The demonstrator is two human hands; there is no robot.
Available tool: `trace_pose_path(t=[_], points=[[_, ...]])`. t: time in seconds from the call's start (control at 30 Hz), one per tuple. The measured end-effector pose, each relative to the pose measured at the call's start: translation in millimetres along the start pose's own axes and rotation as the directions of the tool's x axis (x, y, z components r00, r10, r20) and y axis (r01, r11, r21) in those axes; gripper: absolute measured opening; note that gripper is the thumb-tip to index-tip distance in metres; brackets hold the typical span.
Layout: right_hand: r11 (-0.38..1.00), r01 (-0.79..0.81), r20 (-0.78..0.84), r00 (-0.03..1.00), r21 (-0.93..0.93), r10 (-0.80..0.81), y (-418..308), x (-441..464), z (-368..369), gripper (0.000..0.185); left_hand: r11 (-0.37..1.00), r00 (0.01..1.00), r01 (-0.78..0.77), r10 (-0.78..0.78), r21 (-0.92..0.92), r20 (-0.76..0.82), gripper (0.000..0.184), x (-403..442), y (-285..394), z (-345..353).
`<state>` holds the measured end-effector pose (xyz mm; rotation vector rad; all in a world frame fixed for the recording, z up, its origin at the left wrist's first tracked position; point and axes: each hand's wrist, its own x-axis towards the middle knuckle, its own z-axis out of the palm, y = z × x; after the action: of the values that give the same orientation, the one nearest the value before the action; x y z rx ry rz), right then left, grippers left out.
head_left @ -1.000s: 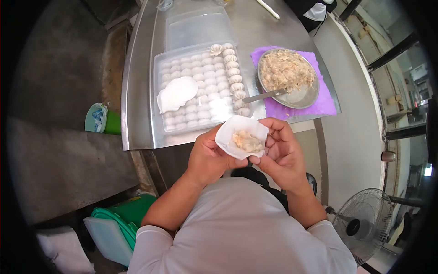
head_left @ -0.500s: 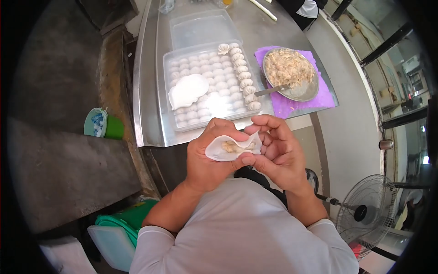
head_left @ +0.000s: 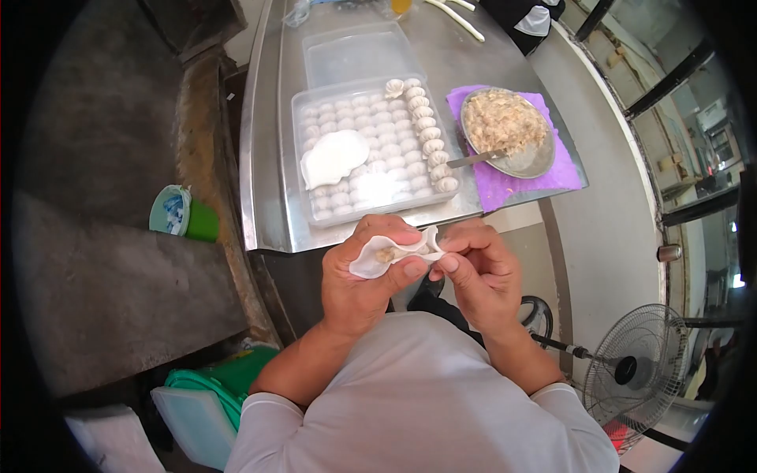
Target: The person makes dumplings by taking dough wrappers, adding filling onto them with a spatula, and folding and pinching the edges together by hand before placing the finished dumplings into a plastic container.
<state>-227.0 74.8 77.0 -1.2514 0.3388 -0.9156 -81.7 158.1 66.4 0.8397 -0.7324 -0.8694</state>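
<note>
Held in front of my chest is a white dumpling wrapper (head_left: 367, 260), partly folded, with a lump of pale filling (head_left: 386, 255) showing in its opening. My left hand (head_left: 359, 276) cups the wrapper from the left, thumb and fingers curled round it. At its right end, my right hand (head_left: 482, 272) pinches the dough edge between thumb and forefinger. Just beyond both hands, a clear plastic tray (head_left: 371, 213) holds rows of dumplings (head_left: 383, 134), with pleated ones along the right side. A stack of wrappers (head_left: 334, 159) lies on top of the dumplings at the left.
On the metal table (head_left: 268, 158), a bowl of filling (head_left: 505, 122) with a flat metal spatula (head_left: 475, 158) stands on a purple cloth (head_left: 493, 188). A plastic lid (head_left: 359, 55) lies behind the tray. A fan (head_left: 631, 370) is at right, a green bin (head_left: 201, 222) at left.
My right fingers have closed from a loose spread into a pinch at the wrapper's right end. The wrapper is narrower there, its edges drawn together. The view has shifted slightly.
</note>
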Motion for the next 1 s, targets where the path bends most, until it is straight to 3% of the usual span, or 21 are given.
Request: trace_pose_path(t=[0.03,0.17,0.23,0.3,0.37,0.47,0.53,0.57,0.63,0.7,0.77,0.87,0.93,1.0], points=[[0.993,0.002,-0.043,0.999,0.119,0.003,-2,0,3,0.02,0.999,1.0,0.004,-0.005,0.032,0.01,0.028,-1,0,-1],[0.972,-0.145,0.007,0.989,0.185,0.147,-7,6,-5,0.02,0.999,0.995,0.031,-0.032,0.009,0.099,0.028,-1,4,2],[0.992,-0.118,0.107,0.988,0.054,0.112,-6,6,-13,0.019,0.999,0.997,0.047,-0.049,0.022,0.063,0.029,-1,8,3],[0.997,-0.074,0.082,0.994,-0.024,0.075,-9,4,-9,0.017,0.997,0.998,0.065,-0.066,0.035,0.025,0.029,-1,6,0],[0.994,-0.028,0.062,0.997,-0.103,0.035,-14,5,-3,0.015,0.986,0.993,-0.077,0.062,0.148,0.099,0.027,2,-1,-6],[0.99,-0.118,0.01,0.993,0.08,0.118,-19,7,-1,0.01,0.982,0.99,0.031,-0.056,0.184,0.132,0.026,3,10,-1],[0.985,-0.024,0.123,0.991,-0.169,0.045,-18,6,-9,0.015,0.994,0.994,0.083,-0.087,0.075,0.059,0.026,0,12,4],[0.985,-0.024,0.125,0.991,-0.169,0.046,-18,6,-9,0.015,0.991,0.992,0.128,-0.129,-0.038,-0.009,0.026,-1,12,5],[0.937,0.081,0.128,0.991,-0.34,-0.04,-19,5,-7,0.015,0.997,0.997,0.068,-0.069,0.026,0.029,0.026,-1,9,0],[0.954,0.069,0.07,0.996,-0.291,-0.05,-19,7,3,0.014,0.996,0.998,0.006,-0.012,0.086,0.069,0.026,1,9,-3],[0.969,0.06,0.01,0.998,-0.24,-0.059,-21,8,6,0.012,0.988,0.988,0.077,-0.094,0.135,0.12,0.025,2,13,-3],[0.915,0.083,0.124,0.992,-0.395,-0.036,-27,8,-2,0.01,0.997,0.998,0.07,-0.07,0.021,-0.001,0.025,-1,13,3],[0.798,0.27,0.218,0.96,-0.539,-0.178,-27,12,-3,0.01,0.996,0.997,0.065,-0.068,0.06,0.041,0.026,0,13,0],[0.847,0.208,0.153,0.977,-0.489,-0.151,-25,10,2,0.011,0.994,0.995,0.058,-0.066,0.098,0.08,0.026,0,15,-3]])
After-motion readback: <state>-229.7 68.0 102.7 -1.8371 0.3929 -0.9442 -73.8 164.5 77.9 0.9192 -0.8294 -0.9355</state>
